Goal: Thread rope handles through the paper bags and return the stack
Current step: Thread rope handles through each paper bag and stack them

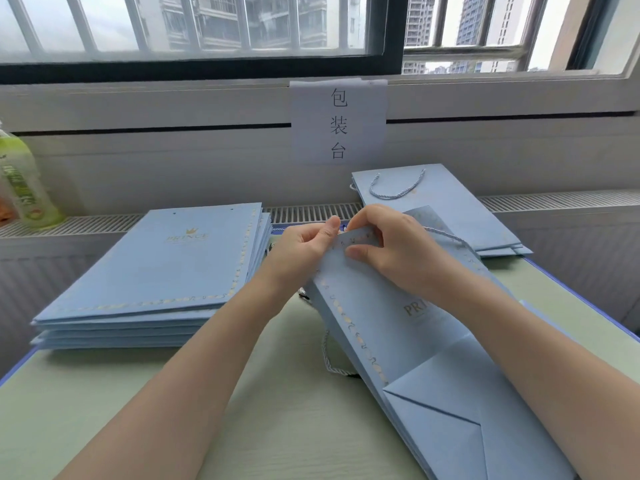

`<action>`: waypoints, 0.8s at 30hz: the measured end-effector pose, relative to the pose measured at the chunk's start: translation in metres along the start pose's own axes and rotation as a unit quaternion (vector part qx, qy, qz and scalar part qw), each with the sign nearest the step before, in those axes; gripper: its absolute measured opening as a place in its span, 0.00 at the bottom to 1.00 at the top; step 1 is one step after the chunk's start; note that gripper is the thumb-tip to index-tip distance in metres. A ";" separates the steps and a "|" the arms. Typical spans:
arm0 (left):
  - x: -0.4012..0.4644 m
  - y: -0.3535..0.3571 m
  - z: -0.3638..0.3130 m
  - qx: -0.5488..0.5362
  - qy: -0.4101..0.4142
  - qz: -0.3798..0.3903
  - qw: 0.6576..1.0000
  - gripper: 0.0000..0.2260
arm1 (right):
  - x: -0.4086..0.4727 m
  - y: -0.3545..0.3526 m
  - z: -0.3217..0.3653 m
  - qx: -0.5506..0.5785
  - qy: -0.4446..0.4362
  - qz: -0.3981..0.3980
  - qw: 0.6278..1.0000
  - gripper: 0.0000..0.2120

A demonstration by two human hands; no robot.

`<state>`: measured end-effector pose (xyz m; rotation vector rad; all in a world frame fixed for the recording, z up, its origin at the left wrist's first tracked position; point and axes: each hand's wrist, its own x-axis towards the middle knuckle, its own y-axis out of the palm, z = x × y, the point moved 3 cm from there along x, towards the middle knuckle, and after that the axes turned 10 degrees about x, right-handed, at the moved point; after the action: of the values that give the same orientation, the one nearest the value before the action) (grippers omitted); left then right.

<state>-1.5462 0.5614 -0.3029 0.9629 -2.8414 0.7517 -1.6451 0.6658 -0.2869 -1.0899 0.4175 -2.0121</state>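
Blue bags, one in work

Green bottle (24, 181) stands far left on the sill. Beside it on the bench (284, 427) lies a stack (156, 278) of flat blue bags without handles. At centre, the left hand (304, 252) pinches the top edge of a tilted bag (415, 358), thumb up. The right hand (388, 247) grips the same edge from the other side, fingers curled over it. A rope (332, 362) loops beneath the bag. Further right and back lie finished bags (450, 202) with a handle threaded.
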 end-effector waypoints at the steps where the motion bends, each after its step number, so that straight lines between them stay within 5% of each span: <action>1: 0.000 0.000 0.000 -0.014 -0.007 0.005 1.000 0.21 | 0.000 -0.001 0.001 -0.002 -0.002 -0.007 1.000 0.10; 11: -0.002 -0.005 -0.002 0.032 -0.012 -0.020 0.999 0.10 | 0.004 -0.014 -0.011 -0.060 0.024 -0.023 0.998 0.06; 16: 0.000 -0.007 0.002 0.098 -0.011 -0.031 0.995 0.10 | -0.004 -0.025 -0.027 -0.103 0.139 0.123 0.977 0.04; 24: 0.003 -0.006 0.010 0.124 -0.020 -0.038 0.991 0.13 | -0.003 -0.004 -0.012 -0.125 0.030 0.130 0.983 0.03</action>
<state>-1.5437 0.5508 -0.3087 1.1218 -2.7722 1.1080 -1.6560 0.6696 -0.2933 -1.0638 0.8200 -1.7963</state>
